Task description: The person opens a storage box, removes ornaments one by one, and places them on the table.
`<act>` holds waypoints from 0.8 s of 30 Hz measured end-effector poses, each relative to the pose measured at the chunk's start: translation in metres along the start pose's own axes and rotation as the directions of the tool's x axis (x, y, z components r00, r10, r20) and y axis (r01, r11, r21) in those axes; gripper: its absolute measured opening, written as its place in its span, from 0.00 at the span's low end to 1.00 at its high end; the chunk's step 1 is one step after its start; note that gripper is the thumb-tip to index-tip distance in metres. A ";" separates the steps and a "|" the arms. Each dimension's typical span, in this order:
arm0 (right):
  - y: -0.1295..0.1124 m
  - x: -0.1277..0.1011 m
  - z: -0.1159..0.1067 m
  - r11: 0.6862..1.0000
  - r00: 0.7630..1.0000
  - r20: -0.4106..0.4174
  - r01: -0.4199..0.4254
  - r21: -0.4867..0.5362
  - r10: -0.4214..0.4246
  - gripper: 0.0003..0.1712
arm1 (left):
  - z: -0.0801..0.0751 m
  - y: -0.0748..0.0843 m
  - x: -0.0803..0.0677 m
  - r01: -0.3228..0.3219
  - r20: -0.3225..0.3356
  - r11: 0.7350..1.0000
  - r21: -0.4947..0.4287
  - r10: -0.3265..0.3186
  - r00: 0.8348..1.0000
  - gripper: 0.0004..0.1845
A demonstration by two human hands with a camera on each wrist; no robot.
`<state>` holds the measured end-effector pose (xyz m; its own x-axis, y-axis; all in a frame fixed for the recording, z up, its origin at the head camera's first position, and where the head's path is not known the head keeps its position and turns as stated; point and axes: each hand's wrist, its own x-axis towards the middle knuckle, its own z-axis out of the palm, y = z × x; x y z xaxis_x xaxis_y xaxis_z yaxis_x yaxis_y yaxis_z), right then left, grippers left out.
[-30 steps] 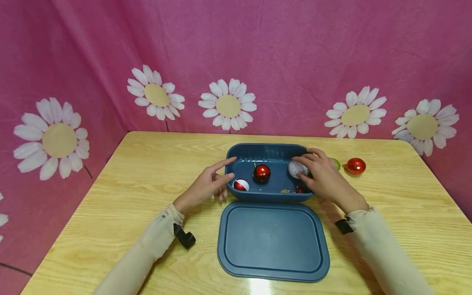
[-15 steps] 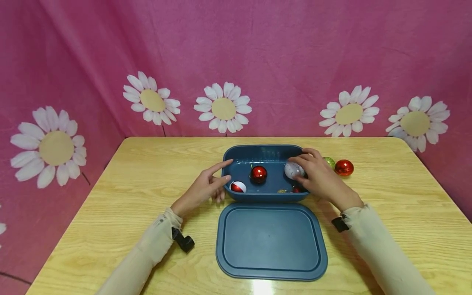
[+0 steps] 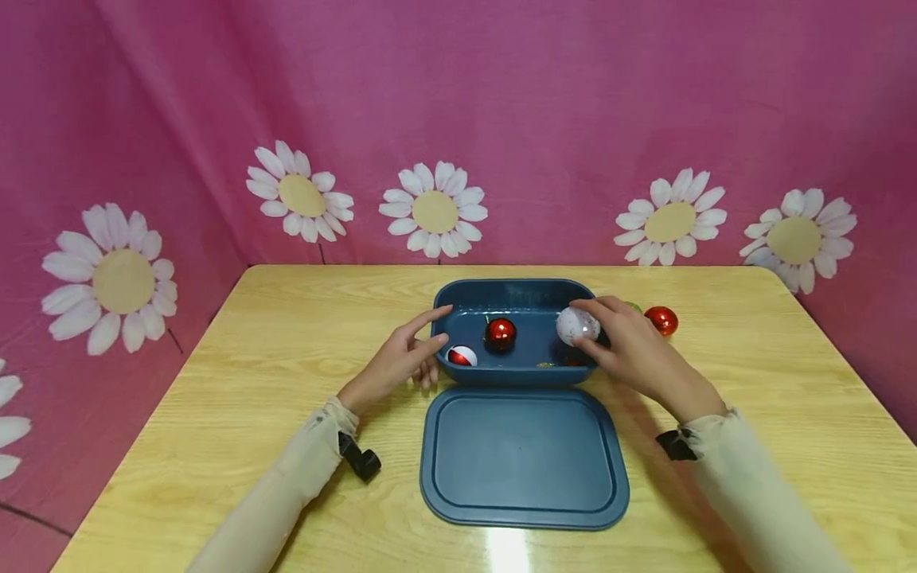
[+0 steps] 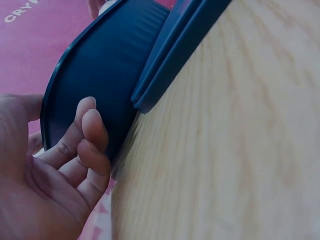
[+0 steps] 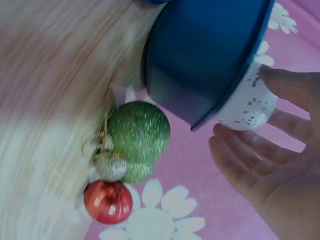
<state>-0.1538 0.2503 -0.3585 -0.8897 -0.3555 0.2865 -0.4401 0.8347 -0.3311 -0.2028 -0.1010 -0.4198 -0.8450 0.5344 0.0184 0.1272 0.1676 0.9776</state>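
- Fingers of the right hand pinch the white speckled bauble just over the right end of the blue tub.
- Left hand, loosely open, rests against the tub's left wall (index finger on the rim).
- Red bauble sits inside the tub; lid lies just in front.

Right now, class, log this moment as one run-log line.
left hand: touches blue tub | right hand: holds white speckled ball over tub | lid: off

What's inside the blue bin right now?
In the bin: a red ball, a red-white ball, and the speckled ball in the right hand. The near wall hides more.
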 end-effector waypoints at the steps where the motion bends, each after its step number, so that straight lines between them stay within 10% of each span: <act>1: 0.000 -0.004 -0.001 1.000 1.000 -0.020 0.011 0.008 -0.011 0.30 | -0.001 0.000 -0.001 0.001 -0.002 1.000 0.000 -0.001 1.000 0.30; 12: 0.014 -0.031 -0.049 0.997 0.959 -0.274 0.071 0.009 -0.066 0.35 | 0.002 0.024 -0.010 -0.010 0.012 1.000 0.000 0.010 1.000 0.30; 24: 0.084 -0.043 -0.074 0.987 0.938 -0.308 -0.145 0.065 0.158 0.29 | -0.003 0.001 -0.002 -0.011 0.011 1.000 -0.001 0.011 1.000 0.30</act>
<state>-0.1438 0.3664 -0.3322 -0.8669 -0.0720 0.4933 -0.3132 0.8484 -0.4266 -0.2023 -0.1040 -0.4185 -0.8378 0.5453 0.0268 0.1358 0.1605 0.9777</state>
